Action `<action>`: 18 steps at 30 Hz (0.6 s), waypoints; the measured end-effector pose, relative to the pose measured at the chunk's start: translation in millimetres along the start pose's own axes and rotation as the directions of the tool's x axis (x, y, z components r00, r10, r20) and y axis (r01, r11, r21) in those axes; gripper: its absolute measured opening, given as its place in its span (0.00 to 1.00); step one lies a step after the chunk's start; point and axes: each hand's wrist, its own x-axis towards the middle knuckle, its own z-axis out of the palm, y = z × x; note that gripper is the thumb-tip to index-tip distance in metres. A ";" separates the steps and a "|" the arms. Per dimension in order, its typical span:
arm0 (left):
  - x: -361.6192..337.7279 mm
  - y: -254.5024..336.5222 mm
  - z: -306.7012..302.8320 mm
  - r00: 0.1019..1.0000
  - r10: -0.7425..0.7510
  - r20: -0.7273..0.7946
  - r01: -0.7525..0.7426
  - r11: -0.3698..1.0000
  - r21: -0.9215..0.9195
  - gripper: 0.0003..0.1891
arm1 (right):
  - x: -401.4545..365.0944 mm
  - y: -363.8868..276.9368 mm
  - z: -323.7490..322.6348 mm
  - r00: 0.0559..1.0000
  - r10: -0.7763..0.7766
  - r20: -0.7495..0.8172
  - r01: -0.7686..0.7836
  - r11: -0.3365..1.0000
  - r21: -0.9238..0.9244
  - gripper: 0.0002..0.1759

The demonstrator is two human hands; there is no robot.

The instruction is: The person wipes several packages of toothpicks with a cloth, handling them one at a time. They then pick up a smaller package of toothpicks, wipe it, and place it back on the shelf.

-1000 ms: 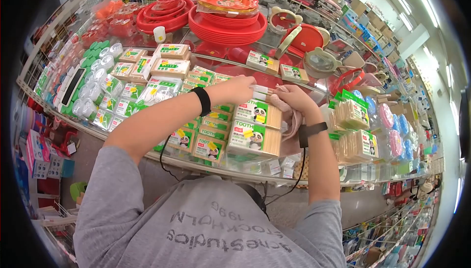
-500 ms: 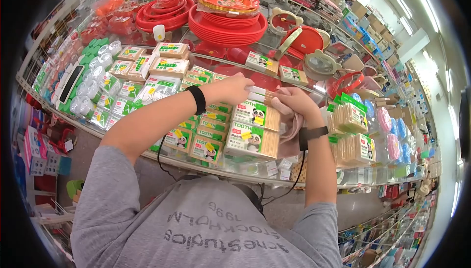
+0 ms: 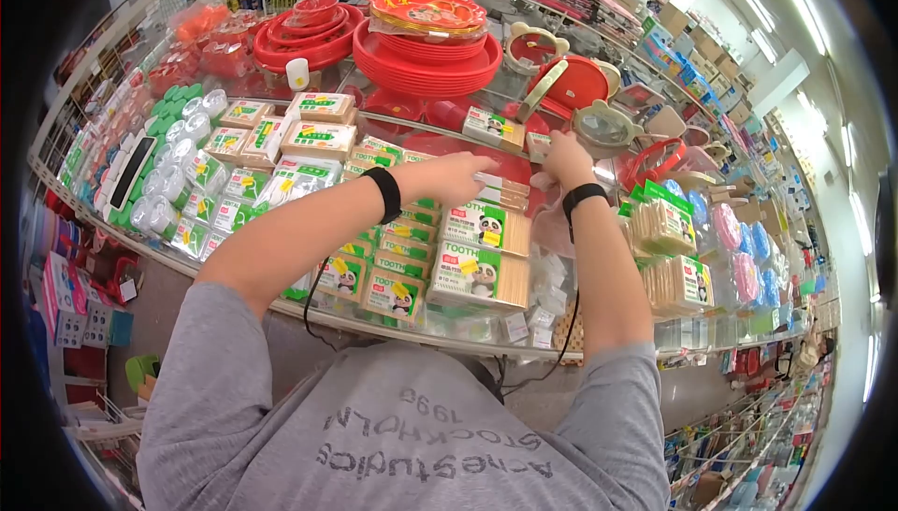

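My left hand (image 3: 453, 178) reaches over the front stacks with its index finger stretched out, beside a toothpick pack (image 3: 505, 195) lying behind the big boxes. My right hand (image 3: 567, 161) is closed at the right end of a small toothpick box (image 3: 538, 144) on the back glass; its fingertips are partly hidden. A pale pink cloth (image 3: 554, 215) hangs below that hand. Another toothpick box (image 3: 494, 128) lies just left of it. Nearer me, two large panda-labelled toothpick boxes (image 3: 479, 274) stand in a row, with smaller toothpick boxes (image 3: 393, 294) stacked to their left.
Red basins (image 3: 426, 67) with a red tray (image 3: 427, 4) on top stand behind. Clear tubs (image 3: 159, 207) fill the left. Bagged bamboo sticks (image 3: 675, 287) and a lidded strainer (image 3: 606, 128) are at right. A black cable (image 3: 313, 310) hangs over the front edge.
My right hand has moved away from the pack beside the left hand, back to the small box on the rear glass. My left hand stays nearly in place, its finger now extended.
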 end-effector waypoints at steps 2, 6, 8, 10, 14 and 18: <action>9.1 -10.1 4.2 1.000 0.015 0.022 -0.015 1.000 0.009 0.23 | 5.8 4.8 13.1 0.998 -0.054 -0.014 0.054 0.998 -0.018 0.20; 13.3 -14.0 4.4 0.998 0.043 0.037 -0.040 0.997 -0.067 0.24 | 38.4 42.4 61.9 0.948 -0.315 0.052 0.319 0.933 -0.165 0.27; 11.9 -13.5 -1.0 0.998 0.041 0.052 -0.037 0.996 -0.078 0.24 | 35.3 24.9 44.5 0.940 -0.336 0.054 0.340 0.935 -0.098 0.31; 11.8 -12.3 -2.1 0.996 0.020 0.085 -0.013 0.997 -0.082 0.24 | 24.6 23.9 36.3 0.965 -0.234 0.119 0.240 0.970 -0.042 0.42; 20.5 -19.9 3.1 0.991 0.066 0.117 -0.054 0.993 -0.106 0.23 | 43.4 32.4 40.1 0.946 -0.169 0.276 0.160 0.986 0.054 0.51; 17.3 -17.1 -4.4 0.989 0.034 0.143 -0.020 0.995 -0.102 0.22 | 37.1 29.6 24.1 0.944 -0.155 0.292 0.132 0.987 0.096 0.50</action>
